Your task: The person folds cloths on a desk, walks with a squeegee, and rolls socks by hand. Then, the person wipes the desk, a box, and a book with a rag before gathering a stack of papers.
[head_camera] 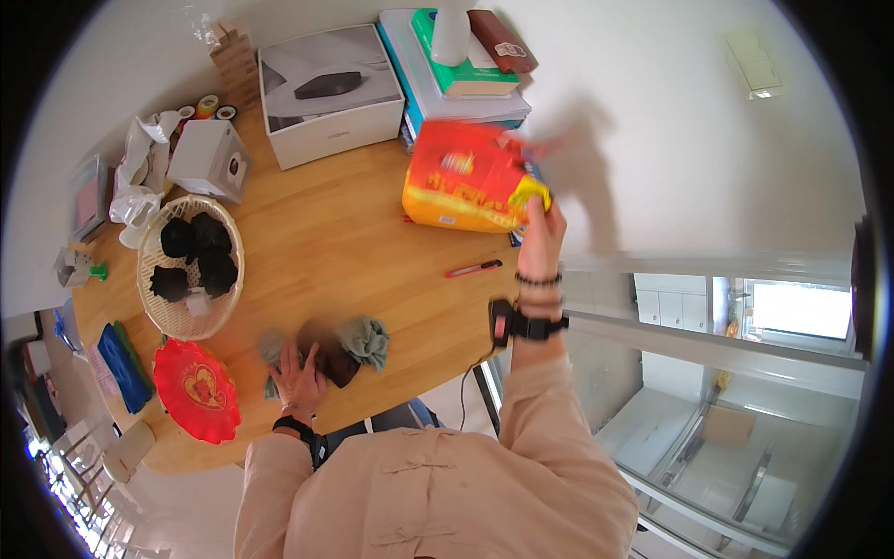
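My right hand (541,237) grips a red and yellow plastic package (457,178) by its right-hand corner, beside the wall. The package is tilted and slightly blurred. Low at the table's front edge, my left hand (300,381) lies with fingers apart among small bundles of cloth. A dark brown cloth (339,367) is by its fingertips, with a crumpled grey-green cloth (364,341) just to the right. More grey-green cloth (270,344) shows blurred at the hand's left side. Both wrists wear dark straps.
A woven basket (155,307) holds several black cloth bundles. Beside it is a red scalloped dish (174,412). A utility knife (473,268) lies under the package. Behind stand a large white box (342,140), stacked books (482,87) and a smaller box (202,157). The wall borders the right.
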Demonstrator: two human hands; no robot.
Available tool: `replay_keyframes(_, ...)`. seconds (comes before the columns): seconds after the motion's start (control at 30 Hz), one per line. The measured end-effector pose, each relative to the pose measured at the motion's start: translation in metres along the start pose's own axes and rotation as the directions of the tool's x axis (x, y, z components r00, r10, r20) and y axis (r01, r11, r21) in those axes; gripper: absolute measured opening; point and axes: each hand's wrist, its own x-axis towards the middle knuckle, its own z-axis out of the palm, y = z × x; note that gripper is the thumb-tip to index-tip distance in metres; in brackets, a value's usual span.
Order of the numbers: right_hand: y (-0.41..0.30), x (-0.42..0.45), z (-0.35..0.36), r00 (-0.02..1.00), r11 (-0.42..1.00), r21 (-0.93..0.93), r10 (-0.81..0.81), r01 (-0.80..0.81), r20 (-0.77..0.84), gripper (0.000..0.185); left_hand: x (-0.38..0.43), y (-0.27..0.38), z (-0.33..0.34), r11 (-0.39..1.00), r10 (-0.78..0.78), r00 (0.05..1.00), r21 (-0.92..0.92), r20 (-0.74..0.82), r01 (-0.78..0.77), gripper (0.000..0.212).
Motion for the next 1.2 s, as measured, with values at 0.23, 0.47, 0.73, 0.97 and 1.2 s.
replay_keyframes(0.23, -0.037, -0.102, 0.079, 0.990, 0.984, 0.160, 0.055, -0.076, 0.131, 0.014, -0.004, 0.000, -0.011, 0.995, -0.002, 1.000, -0.102, 0.001, 0.002, 0.059)
replay_keyframes(0.47, -0.044, -0.178, 0.134, 0.957, 0.905, 0.366, 0.122, -0.216, 0.264, 0.014, -0.015, -0.015, -0.037, 0.968, 0.184, 0.973, -0.146, -0.138, -0.203, 0.047)
replay_keyframes(0.73, -0.113, -0.228, 0.149, 0.840, 0.844, 0.393, 0.116, -0.364, 0.530, 0.012, -0.101, -0.040, -0.179, 0.750, -0.275, 0.786, -0.635, -0.554, -0.186, 0.043)
replay_keyframes(0.97, -0.115, -0.266, 0.231, 0.546, 0.946, 0.148, 0.036, -0.288, 0.837, 0.029, -0.131, -0.100, -0.240, 0.451, -0.619, 0.692, -0.889, -0.371, -0.074, 0.020)
replay_keyframes(1.2, 0.023, -0.256, 0.161, 0.683, 0.835, -0.311, -0.102, 0.454, 0.723, 0.037, -0.118, -0.179, -0.274, 0.554, -0.812, 0.238, -0.832, -0.532, 0.029, 0.040)
